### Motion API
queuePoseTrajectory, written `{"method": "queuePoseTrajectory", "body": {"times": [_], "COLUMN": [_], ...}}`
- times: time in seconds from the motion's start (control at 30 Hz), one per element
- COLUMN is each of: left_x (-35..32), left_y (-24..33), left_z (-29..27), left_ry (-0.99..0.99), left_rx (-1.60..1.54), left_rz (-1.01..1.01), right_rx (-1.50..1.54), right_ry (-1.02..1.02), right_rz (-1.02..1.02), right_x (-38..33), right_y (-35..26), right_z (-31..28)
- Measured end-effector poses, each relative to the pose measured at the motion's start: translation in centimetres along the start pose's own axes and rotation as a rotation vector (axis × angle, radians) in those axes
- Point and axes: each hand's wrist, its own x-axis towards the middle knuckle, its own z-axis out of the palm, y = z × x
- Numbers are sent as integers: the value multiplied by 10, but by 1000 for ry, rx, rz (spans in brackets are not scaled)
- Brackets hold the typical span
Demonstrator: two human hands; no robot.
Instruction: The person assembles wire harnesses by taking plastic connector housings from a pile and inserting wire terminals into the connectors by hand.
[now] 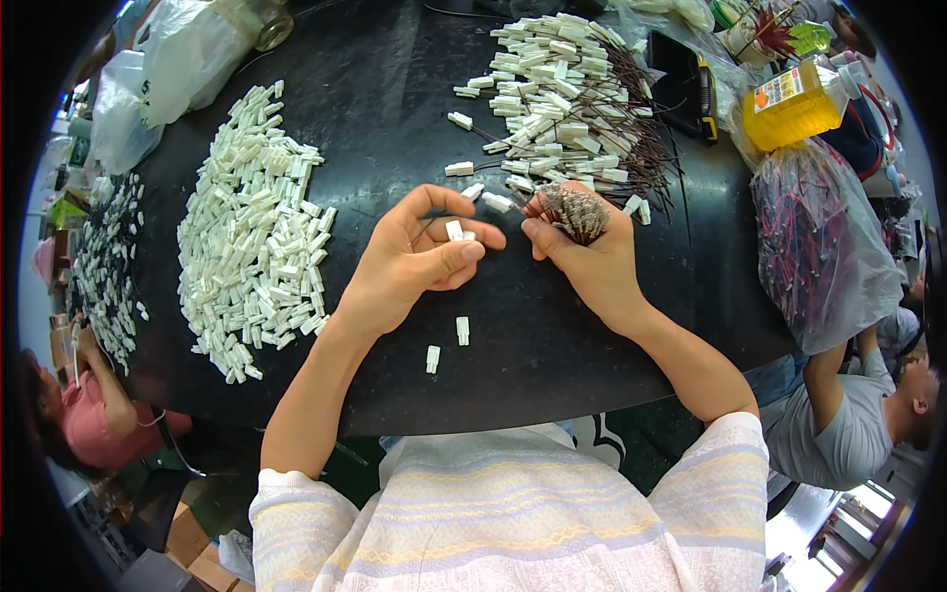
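My left hand (pixel 400 261) is closed around a small white plastic connector housing (pixel 455 230), pinched between thumb and fingers. Facing it, my right hand (pixel 600 264) grips a bundle of thin dark wires (pixel 580 212), their crimped metal ends massed above the thumb. Just off the right fingertips, another white housing (pixel 497 201) is tilted; whether it is joined to a wire from the bundle, I cannot tell. Two loose housings, one upper (pixel 463 331) and one lower (pixel 432 359), lie on the black table (pixel 552 365) nearer to me.
A big heap of white housings (pixel 252 237) covers the left. Beyond my right hand are piled housings with brown wires (pixel 567 99). Further right stand a yellow bottle (pixel 794 104) and a clear bag of wires (pixel 824 237). One person (pixel 838 424) sits right, another (pixel 99 414) left.
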Motion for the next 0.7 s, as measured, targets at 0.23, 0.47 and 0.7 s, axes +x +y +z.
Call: {"method": "queuePoseTrajectory", "body": {"times": [0.23, 0.47, 0.7], "left_x": [-1, -3, -3], "left_y": [0, 1, -3], "left_z": [-6, -4, -7], "left_ry": [-3, -51, 0], "left_rx": [-222, -328, -275], "left_rz": [-36, -109, -130], "right_rx": [-57, -75, -101], "right_ry": [1, 12, -50], "right_rz": [-14, 45, -34], "right_x": [0, -3, -3], "right_y": [-3, -2, -2], "right_z": [-2, -1, -1]}}
